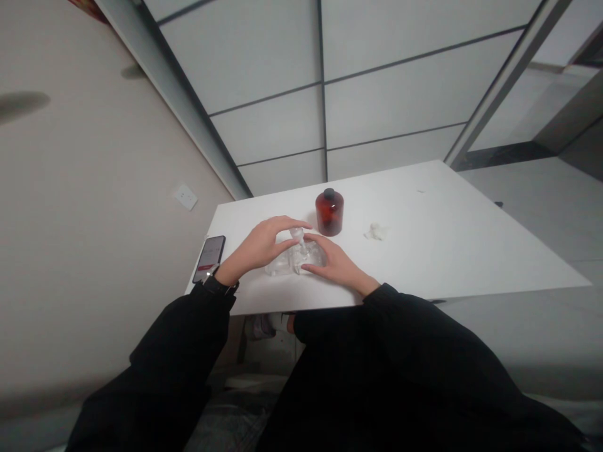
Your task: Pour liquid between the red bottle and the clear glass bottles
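My left hand (266,243) reaches in from the left, thumb and fingers closed around a clear, round-topped stopper (297,233). The stopper's narrow lower part points down at a clear glass bottle (308,256); whether it sits in the neck I cannot tell. Curved round the right side of that bottle is my right hand (335,260), its fingers at the back and its thumb in front. A second clear glass piece (279,263) stands just left of the bottle, partly hidden under my left hand.
Behind my hands stands a reddish-brown bottle (330,213) with a black cap. A crumpled white tissue (375,231) lies to its right. A phone (210,257) rests at the left edge of the white table (447,245). Wall and sliding panels (277,125) border the table.
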